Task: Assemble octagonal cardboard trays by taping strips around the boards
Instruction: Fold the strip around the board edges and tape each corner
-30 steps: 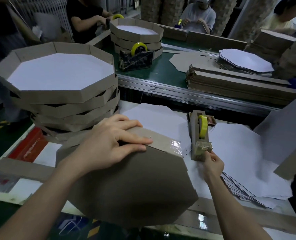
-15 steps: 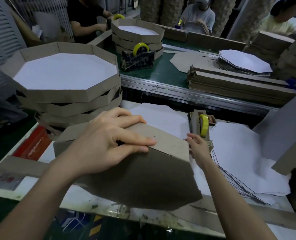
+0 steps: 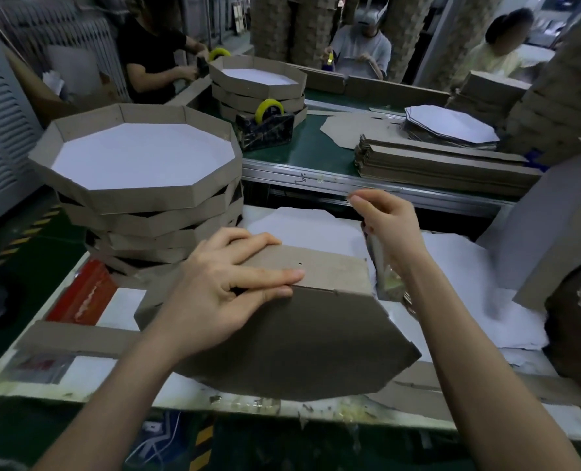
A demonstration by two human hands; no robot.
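Right hand (image 3: 389,229) lifted, left hand (image 3: 221,287) gripping brown octagonal cardboard tray (image 3: 299,341)

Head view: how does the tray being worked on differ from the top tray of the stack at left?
The working tray lies bottom up; the top tray sits open side up. The working tray shows a brown underside; the top tray shows a white floor. The working tray rests on the table; the top tray rests on other trays. Both are octagonal with brown cardboard walls.
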